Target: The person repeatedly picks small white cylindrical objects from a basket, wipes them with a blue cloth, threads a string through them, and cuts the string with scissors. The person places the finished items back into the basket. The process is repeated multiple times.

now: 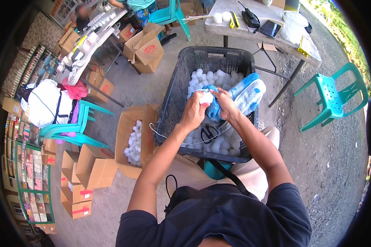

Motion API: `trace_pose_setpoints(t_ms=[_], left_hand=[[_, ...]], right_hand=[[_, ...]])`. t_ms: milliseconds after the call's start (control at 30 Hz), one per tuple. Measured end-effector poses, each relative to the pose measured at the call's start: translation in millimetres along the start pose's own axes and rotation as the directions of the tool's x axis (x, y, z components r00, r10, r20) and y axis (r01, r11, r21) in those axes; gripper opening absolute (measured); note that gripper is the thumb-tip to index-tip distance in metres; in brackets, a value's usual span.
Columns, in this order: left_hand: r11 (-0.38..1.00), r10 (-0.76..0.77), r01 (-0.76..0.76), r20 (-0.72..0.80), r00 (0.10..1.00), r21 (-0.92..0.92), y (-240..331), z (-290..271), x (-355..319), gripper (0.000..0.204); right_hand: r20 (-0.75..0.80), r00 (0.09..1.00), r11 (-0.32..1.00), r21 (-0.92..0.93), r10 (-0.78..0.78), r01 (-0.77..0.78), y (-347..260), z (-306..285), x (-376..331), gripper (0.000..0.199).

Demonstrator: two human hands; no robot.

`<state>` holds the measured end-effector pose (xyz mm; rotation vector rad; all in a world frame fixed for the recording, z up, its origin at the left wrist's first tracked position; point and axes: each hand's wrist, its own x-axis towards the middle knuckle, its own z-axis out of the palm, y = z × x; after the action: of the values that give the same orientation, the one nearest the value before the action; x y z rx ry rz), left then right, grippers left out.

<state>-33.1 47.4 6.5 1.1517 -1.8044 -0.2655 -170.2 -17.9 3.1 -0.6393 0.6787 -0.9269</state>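
My left hand (194, 110) grips a small white round container (206, 98) over the black plastic crate (181, 78). My right hand (224, 103) presses a blue and white towel (247, 92) against that container. The towel drapes over the crate's right rim. Many more white containers (210, 78) lie in the crate, and black scissors (209, 132) rest on them near the front. The crate sits in front of my knees.
An open cardboard box (134, 142) with white containers stands left of the crate. More cardboard boxes (84, 177) are stacked at lower left. Teal plastic chairs (334, 96) stand right and left (76, 127). A grey table (268, 33) with small items is behind; another person sits at a long table (90, 41) upper left.
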Motion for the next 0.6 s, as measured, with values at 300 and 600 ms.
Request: trace_pose_setpoints(t_ms=[300, 600], left_hand=[[0.82, -0.332, 0.194, -0.171, 0.928, -0.538, -23, -8, 3, 0.033], [0.439, -0.578, 0.459, 0.148, 0.803, -0.772, -22, -5, -2, 0.02]], right_hand=[[0.122, 0.99, 0.966, 0.241, 0.065, -0.093, -24, 7, -13, 0.025], [0.302, 0.91, 0.805, -0.441, -0.283, 0.397, -6, 9, -14, 0.022]])
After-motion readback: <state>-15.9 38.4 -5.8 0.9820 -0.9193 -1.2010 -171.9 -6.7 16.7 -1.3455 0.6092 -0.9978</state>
